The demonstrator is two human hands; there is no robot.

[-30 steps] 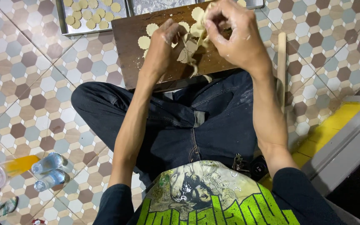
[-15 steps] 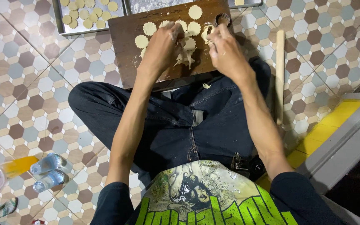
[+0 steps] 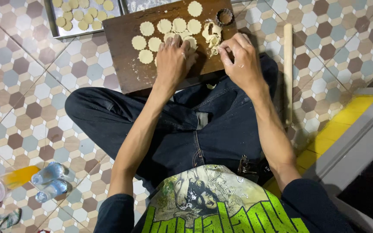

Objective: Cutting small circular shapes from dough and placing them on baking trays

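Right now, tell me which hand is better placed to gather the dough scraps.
Probably the right hand. Its fingertips already rest at the edge of the scrap pile on the wooden board. The left hand lies flat over the cut dough rounds, farther from the scraps.

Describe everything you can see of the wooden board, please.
The board is a dark brown rectangular wooden slab, lying flat on the tiled floor and slightly turned, against the person's legs. It carries pale dough rounds, dough scraps and a ring cutter. Both hands rest on it.
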